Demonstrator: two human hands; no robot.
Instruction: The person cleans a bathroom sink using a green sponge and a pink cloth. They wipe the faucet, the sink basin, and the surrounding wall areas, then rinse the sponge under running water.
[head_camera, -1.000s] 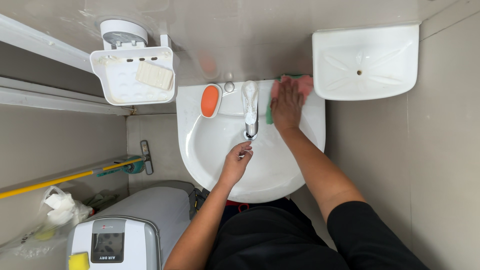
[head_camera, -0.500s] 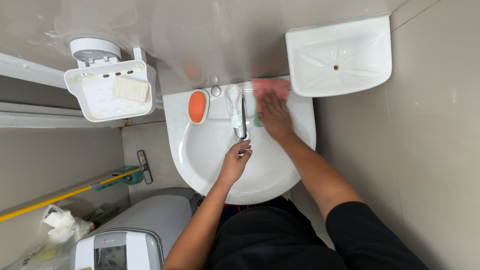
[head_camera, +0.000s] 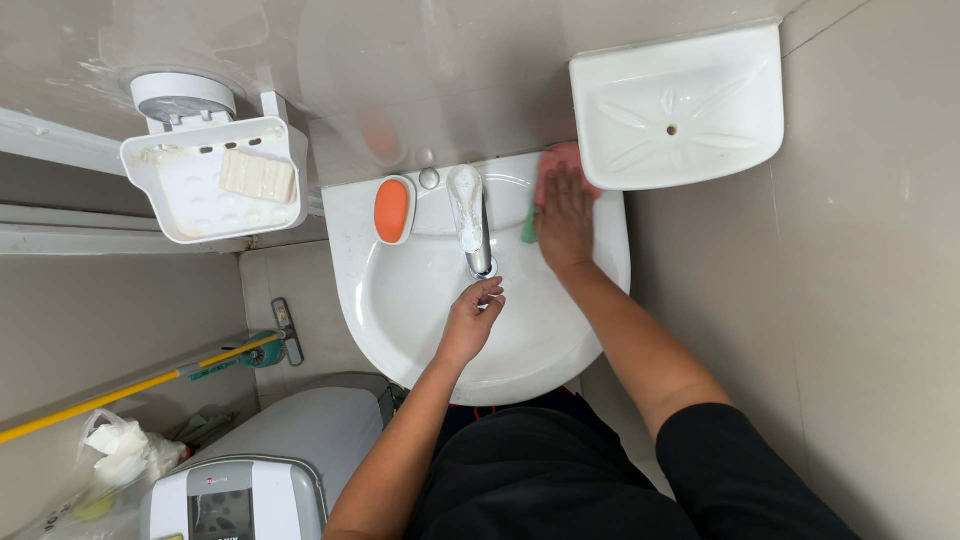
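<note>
2 hands are at work over the white sink (head_camera: 400, 300), which takes up the middle of the view under your head. Your right hand (head_camera: 565, 215) lies flat, fingers together, pressing a pink cloth (head_camera: 562, 160) with a green edge onto the sink's far right corner, just beside the tap (head_camera: 470, 220). Your left hand (head_camera: 472, 318) hangs loosely curled in the basin directly below the spout, fingertips bunched, holding nothing that I can see; whether water runs I cannot tell.

You look to be mid-wipe on the rear ledge. Judging from this, the next stroke calls for steady flat pressure and care around the tap base. 1 orange soap (head_camera: 391, 210) in its dish sits on the far left of the ledge. 2 white wall trays flank the sink, the soap tray (head_camera: 190, 205) holding a pale bar (head_camera: 258, 176), the corner shelf (head_camera: 680, 110) bare.
</note>
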